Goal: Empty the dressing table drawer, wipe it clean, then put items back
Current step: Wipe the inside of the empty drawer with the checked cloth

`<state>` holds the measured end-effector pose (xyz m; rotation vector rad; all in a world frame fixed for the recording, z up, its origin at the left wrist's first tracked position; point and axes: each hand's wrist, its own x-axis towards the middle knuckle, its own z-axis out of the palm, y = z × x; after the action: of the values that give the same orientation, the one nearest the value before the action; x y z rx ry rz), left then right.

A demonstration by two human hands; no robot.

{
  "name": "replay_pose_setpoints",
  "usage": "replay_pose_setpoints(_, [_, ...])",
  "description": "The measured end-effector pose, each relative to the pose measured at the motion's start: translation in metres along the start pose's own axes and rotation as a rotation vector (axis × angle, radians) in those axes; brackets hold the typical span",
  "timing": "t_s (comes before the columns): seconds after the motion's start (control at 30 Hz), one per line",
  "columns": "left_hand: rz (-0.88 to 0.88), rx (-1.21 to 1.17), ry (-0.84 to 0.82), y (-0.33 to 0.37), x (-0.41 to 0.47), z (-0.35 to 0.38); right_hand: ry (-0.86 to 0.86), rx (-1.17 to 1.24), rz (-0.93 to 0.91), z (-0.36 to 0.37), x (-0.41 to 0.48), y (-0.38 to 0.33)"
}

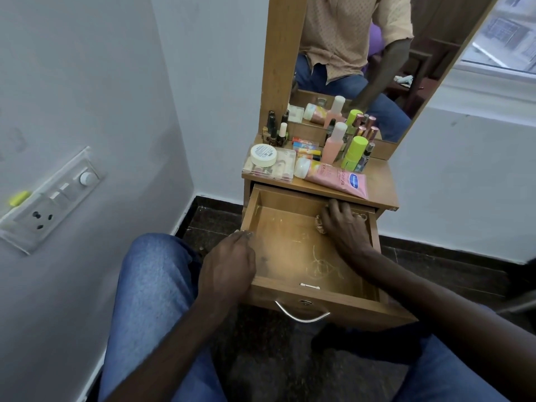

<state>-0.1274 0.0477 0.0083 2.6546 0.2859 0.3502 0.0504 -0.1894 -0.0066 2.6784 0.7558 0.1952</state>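
The wooden drawer (293, 250) of the dressing table is pulled out, and its floor is bare apart from pale smears and scratches. My right hand (343, 224) is inside at the back right corner, pressed down on a crumpled light cloth (319, 223) that shows at my fingers. My left hand (229, 265) grips the drawer's left front rim. The emptied items stand on the tabletop (380, 181): a pink lotion tube (336, 178), a white round jar (263, 154) on a clear makeup case, a pink bottle (333, 146), a lime green stick (353, 152) and nail polish bottles (275, 129).
A mirror (362, 53) rises behind the tabletop. A white wall with a switch and socket panel (49, 198) runs along the left. My knees in blue jeans sit on both sides of the drawer, over dark floor tiles. A metal handle (301, 313) hangs on the drawer front.
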Motion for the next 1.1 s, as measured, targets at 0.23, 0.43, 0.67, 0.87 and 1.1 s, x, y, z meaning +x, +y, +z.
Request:
replay_pose_setpoints(0.23, [0.002, 0.008, 0.002, -0.001, 0.002, 0.001, 0.175, 0.105, -0.226, -0.020, 0.043, -0.070])
replay_pose_setpoints(0.43, [0.022, -0.014, -0.003, -0.004, 0.002, 0.005, 0.201, -0.057, -0.410, -0.029, 0.059, -0.076])
replay_pose_setpoints(0.67, [0.031, -0.002, 0.011, -0.003, 0.002, 0.002, 0.107, -0.156, -0.179, -0.007, 0.000, 0.011])
replay_pose_setpoints(0.87, [0.048, 0.007, 0.014, -0.005, 0.004, 0.004, -0.031, -0.029, 0.064, -0.014, -0.014, 0.014])
replay_pose_setpoints(1.1, [0.086, 0.053, -0.040, 0.013, 0.003, -0.006, 0.040, 0.679, 0.260, -0.037, -0.013, 0.002])
